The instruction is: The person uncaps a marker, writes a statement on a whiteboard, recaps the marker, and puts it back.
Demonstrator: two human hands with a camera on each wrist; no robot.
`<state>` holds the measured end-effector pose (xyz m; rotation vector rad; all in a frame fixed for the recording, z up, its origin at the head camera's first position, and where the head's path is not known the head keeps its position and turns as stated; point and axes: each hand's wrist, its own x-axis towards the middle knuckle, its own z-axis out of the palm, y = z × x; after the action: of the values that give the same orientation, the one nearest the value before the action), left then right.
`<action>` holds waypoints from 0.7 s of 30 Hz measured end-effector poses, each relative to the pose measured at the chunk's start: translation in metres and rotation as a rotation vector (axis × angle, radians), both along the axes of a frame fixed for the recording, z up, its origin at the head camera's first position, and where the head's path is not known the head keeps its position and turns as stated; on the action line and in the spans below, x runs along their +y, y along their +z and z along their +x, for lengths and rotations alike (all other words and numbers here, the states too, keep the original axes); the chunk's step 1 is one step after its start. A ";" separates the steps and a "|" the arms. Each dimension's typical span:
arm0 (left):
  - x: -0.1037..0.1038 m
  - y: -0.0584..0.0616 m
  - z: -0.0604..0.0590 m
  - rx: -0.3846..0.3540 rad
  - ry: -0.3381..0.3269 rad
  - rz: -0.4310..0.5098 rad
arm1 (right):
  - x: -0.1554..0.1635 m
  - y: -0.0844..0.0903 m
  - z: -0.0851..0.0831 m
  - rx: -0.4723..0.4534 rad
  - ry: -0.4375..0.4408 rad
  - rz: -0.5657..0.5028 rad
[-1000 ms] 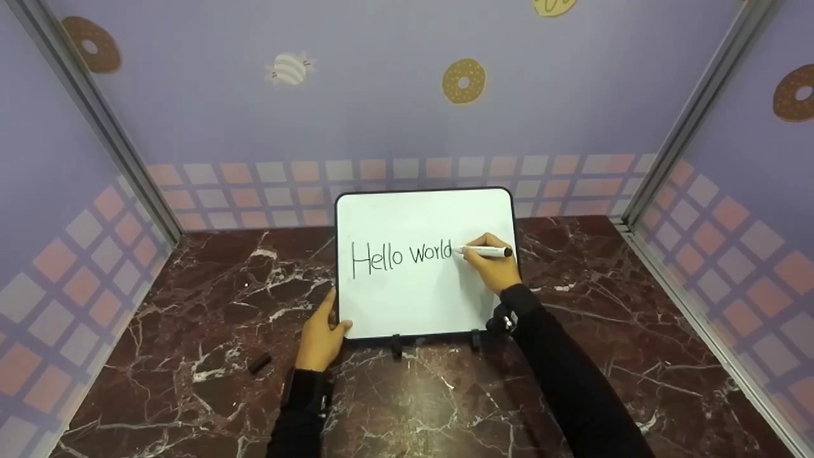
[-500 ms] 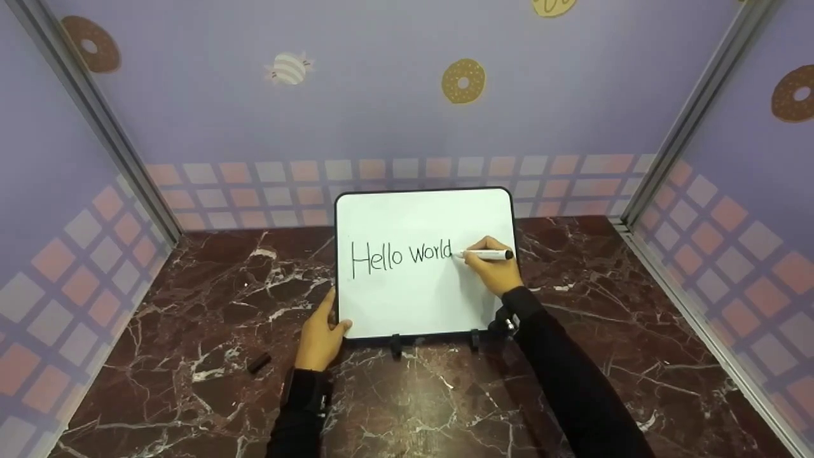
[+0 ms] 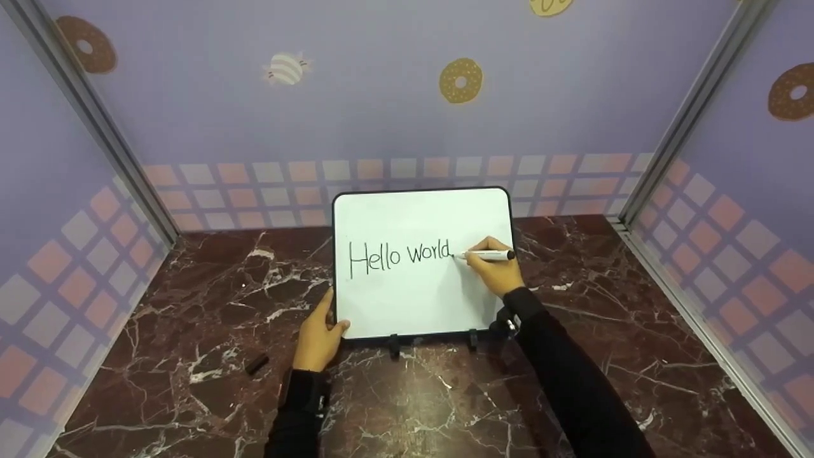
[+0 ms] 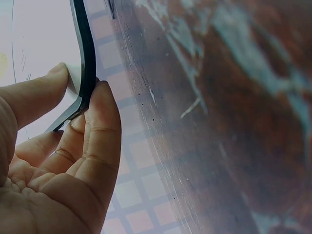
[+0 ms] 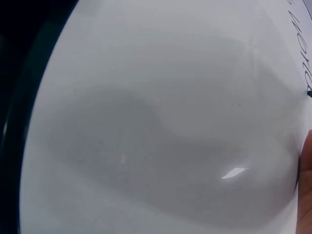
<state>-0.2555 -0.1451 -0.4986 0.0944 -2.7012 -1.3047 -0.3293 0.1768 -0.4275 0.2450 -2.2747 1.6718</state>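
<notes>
Writing on a small whiteboard that stands propped upright near the middle of a dark red marble bench, a person works with both hands. Their right hand has its fingers curled round a white marker, its tip touching the board just after the last letter. Their left hand pinches the board's lower left corner, thumb on the front and fingers behind the black rim, steadying it. The words "Hello world" are complete in black ink, with a small dot set after them; the writing looks finished or nearly so. 1 small dark cap lies on the bench to the left. No brand shows.
</notes>
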 end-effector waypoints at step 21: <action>-0.001 0.001 0.000 -0.019 -0.005 0.006 | 0.017 0.006 -0.004 -0.012 -0.048 -0.092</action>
<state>-0.2552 -0.1460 -0.4977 0.1008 -2.7149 -1.3204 -0.3331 0.1942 -0.4217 0.1594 -2.1877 1.7521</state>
